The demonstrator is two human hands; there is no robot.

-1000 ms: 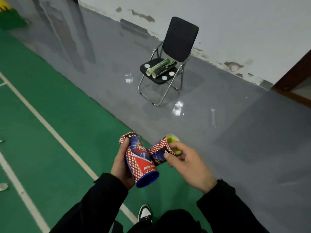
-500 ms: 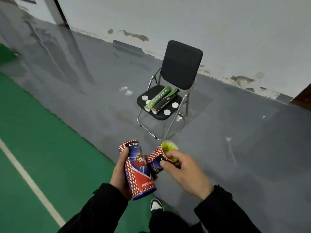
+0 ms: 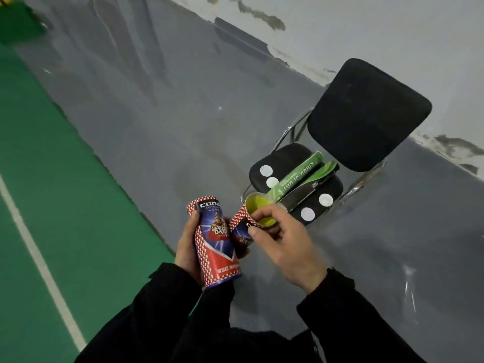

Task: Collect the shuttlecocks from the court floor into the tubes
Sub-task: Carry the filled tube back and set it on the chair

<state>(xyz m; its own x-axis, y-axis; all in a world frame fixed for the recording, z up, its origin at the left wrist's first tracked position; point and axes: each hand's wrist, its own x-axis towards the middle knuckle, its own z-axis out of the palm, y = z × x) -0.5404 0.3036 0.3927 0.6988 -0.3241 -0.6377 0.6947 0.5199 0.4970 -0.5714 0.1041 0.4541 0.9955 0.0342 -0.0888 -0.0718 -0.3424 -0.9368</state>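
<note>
left sleeve: black, long | right sleeve: black, long | grips bare

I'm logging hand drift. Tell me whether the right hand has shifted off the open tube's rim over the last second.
No. The right hand still grips the rim of the open tube, beside the closed tube as before; only the chair looms closer, since the camera moved.

The red tube reads "CONG" above "SHUTTLE".
</note>
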